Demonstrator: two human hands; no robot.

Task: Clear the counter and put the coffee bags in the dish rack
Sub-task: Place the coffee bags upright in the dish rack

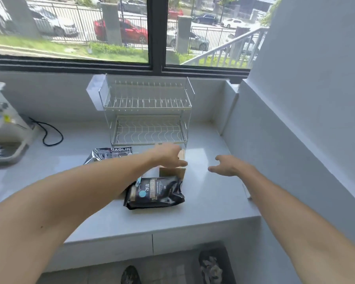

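Two hands reach over the counter toward a brown bag in front of the dish rack.

The left hand [169, 155] grips the top of the brown bag [172, 172]; the right hand [226, 166] hovers beside it with fingers spread and holds nothing. A black coffee bag [155, 192] lies flat on the counter [209, 203] nearer the person, a silver bag [109, 154] lies to the left, and the two-tier dish rack [148, 111] stands behind.

Bare forearms, no sleeves, dark shoes [131, 275]

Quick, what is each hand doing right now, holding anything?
Left hand: grips the top of a brown bag.
Right hand: open, holding nothing, above the counter.
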